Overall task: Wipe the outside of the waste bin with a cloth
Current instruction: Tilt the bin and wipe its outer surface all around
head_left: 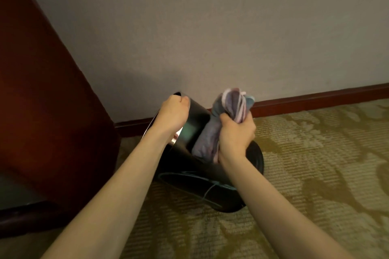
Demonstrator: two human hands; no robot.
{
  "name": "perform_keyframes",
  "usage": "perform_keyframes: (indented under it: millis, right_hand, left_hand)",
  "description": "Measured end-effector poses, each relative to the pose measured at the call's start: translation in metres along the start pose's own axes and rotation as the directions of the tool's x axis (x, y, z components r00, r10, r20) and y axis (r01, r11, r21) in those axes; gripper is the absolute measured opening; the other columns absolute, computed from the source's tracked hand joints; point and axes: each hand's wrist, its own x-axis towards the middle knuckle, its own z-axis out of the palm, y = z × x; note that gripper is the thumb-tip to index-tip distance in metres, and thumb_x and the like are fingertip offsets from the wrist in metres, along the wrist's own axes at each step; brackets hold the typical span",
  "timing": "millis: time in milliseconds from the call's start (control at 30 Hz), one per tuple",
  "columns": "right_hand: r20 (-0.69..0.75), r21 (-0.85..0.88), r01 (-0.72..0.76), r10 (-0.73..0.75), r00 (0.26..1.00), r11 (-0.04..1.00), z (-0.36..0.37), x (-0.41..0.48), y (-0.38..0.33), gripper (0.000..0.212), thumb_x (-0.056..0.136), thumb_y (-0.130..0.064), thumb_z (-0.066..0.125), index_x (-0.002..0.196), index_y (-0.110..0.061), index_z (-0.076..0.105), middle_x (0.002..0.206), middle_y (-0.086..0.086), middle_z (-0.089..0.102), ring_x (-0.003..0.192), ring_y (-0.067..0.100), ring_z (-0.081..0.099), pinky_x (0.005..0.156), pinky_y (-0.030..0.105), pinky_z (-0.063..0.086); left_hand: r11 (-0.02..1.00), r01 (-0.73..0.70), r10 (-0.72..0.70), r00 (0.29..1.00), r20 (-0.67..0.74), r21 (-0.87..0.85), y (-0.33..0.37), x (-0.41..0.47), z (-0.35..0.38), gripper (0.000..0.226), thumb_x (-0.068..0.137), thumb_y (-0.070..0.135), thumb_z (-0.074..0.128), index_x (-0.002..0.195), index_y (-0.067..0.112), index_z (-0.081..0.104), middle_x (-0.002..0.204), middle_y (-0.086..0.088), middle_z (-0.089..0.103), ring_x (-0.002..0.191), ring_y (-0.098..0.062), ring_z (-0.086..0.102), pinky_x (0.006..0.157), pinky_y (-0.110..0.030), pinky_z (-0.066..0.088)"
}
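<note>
One black waste bin [197, 121] sits tilted at the carpet's [315, 174] wall edge. The left hand [172, 114] curls its fingers over the rim. The right hand [236, 135] clenches one bunched cloth [229, 103] against the bin's side.

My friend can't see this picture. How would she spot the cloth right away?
Look where the pale wall meets the patterned carpet; a black waste bin sits tilted there. The right hand grips the cloth against the bin's side. It is the only soft, crumpled thing, purplish with pale stripes.
</note>
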Motion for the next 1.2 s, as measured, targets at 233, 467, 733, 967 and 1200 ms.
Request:
perform_keyframes:
  millis: [233, 467, 733, 967, 1200]
  right_hand:
    - [0.241, 0.000, 0.218, -0.212, 0.947, 0.976, 0.007, -0.021, -0.005, 0.046, 0.071, -0.006, 0.066, 0.115, -0.012, 0.059, 0.092, -0.006, 0.066, 0.085, -0.002, 0.062, 0.081, 0.021, 0.052]
    - [0.336, -0.093, 0.504, -0.449, 0.828, 0.859, -0.031, 0.006, 0.018, 0.041, 0.072, -0.001, 0.069, 0.106, -0.023, 0.058, 0.076, -0.015, 0.060, 0.067, -0.015, 0.056, 0.061, 0.001, 0.037]
    - [0.375, -0.339, 0.542, -0.418, 0.828, 0.769, -0.087, 0.041, 0.064, 0.028, 0.075, -0.006, 0.068, 0.101, -0.011, 0.058, 0.088, 0.006, 0.065, 0.077, 0.018, 0.060, 0.068, 0.023, 0.043]
    - [0.350, -0.445, 0.515, -0.387, 0.853, 0.733, -0.112, 0.053, 0.073, 0.026, 0.073, -0.002, 0.066, 0.084, -0.020, 0.049, 0.074, 0.000, 0.058, 0.063, 0.013, 0.054, 0.056, 0.015, 0.035]
    - [0.209, -0.547, 0.285, -0.201, 0.957, 0.787, -0.149, 0.074, 0.074, 0.013, 0.075, -0.011, 0.067, 0.076, -0.010, 0.055, 0.065, -0.001, 0.056, 0.059, 0.004, 0.049, 0.047, 0.013, 0.031]
  left_hand:
    - [0.989, 0.027, -0.031, 0.999, -0.026, -0.148, -0.013, -0.004, -0.003, 0.039, 0.094, 0.021, 0.040, 0.055, 0.016, 0.039, 0.056, -0.002, 0.041, 0.059, -0.021, 0.039, 0.053, -0.033, 0.028]
    - [0.993, 0.024, -0.023, 1.000, 0.017, -0.111, -0.010, 0.002, -0.006, 0.036, 0.096, 0.024, 0.036, 0.061, 0.014, 0.035, 0.061, -0.004, 0.038, 0.059, -0.019, 0.038, 0.053, -0.032, 0.026]
    - [0.991, 0.024, -0.024, 1.000, 0.005, -0.130, -0.015, 0.001, -0.012, 0.036, 0.095, 0.021, 0.037, 0.060, 0.016, 0.030, 0.061, -0.005, 0.028, 0.060, -0.019, 0.030, 0.058, -0.033, 0.019]
    - [0.989, 0.063, -0.063, 0.998, 0.006, -0.133, -0.006, -0.009, -0.003, 0.028, 0.091, 0.028, 0.039, 0.067, 0.015, 0.038, 0.067, -0.006, 0.039, 0.066, -0.019, 0.037, 0.057, -0.032, 0.024]
    - [0.986, 0.031, -0.013, 0.994, 0.110, -0.164, 0.028, -0.031, 0.022, 0.027, 0.087, 0.029, 0.042, 0.066, 0.013, 0.045, 0.065, -0.011, 0.051, 0.063, -0.029, 0.046, 0.057, -0.037, 0.034]
